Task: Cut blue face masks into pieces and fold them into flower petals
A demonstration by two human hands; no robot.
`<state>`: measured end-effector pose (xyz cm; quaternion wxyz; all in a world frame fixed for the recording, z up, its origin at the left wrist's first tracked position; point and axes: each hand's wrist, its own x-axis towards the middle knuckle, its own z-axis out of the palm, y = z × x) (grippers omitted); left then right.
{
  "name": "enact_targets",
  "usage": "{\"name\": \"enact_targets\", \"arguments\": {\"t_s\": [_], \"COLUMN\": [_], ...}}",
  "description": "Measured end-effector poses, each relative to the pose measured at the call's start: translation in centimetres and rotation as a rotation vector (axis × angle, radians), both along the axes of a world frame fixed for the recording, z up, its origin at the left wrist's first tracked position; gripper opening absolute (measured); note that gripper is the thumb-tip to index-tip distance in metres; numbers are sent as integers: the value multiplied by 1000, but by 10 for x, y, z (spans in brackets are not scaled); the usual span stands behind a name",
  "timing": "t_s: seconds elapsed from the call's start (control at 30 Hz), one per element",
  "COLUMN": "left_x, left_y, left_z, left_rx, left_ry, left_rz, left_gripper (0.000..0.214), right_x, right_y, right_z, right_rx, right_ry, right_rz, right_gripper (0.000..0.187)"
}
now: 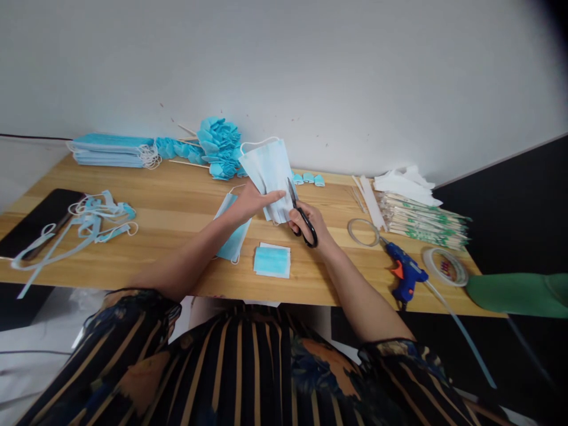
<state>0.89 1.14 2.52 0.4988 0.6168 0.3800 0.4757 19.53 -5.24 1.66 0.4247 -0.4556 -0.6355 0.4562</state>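
My left hand [251, 201] grips a pale blue face mask [270, 171] and holds it upright above the wooden table [177, 201]. My right hand [306, 220] is closed in the black handles of scissors [302, 216], whose blades meet the mask's right edge. Another mask [233, 236] lies flat under my left forearm. A small stack of cut blue mask pieces [272, 261] sits on the table in front of me.
A stack of masks [110, 149] and a blue folded-mask flower [219, 145] lie at the back. Cut ear loops and strips [84, 222] lie beside a black phone [38, 219] on the left. On the right: tape rolls [361, 232], blue glue gun [406, 272], wrapped chopsticks [421, 222].
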Motion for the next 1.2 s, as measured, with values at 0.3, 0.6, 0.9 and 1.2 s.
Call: {"name": "enact_targets", "arguments": {"t_s": [0.3,0.6,0.9,1.2], "left_x": [0,0,-1,-1], "left_y": [2,0,0,1], "left_z": [-3,-1,-1,-2], "left_rx": [16,7,2,17], "left_ry": [-15,-31,-26,4], "left_rz": [-22,-29,-9,-21], "left_gripper": [59,57,58,63], "right_x": [1,-1,0,-2], "right_y": [2,0,2,0], "right_z": [-6,-2,-8,-2], "right_rx": [-3,24,23,-11], "right_ry": [19,22,44,24], "right_rz": [-34,-48,-54,-76], "right_gripper": [63,62,60,63]}}
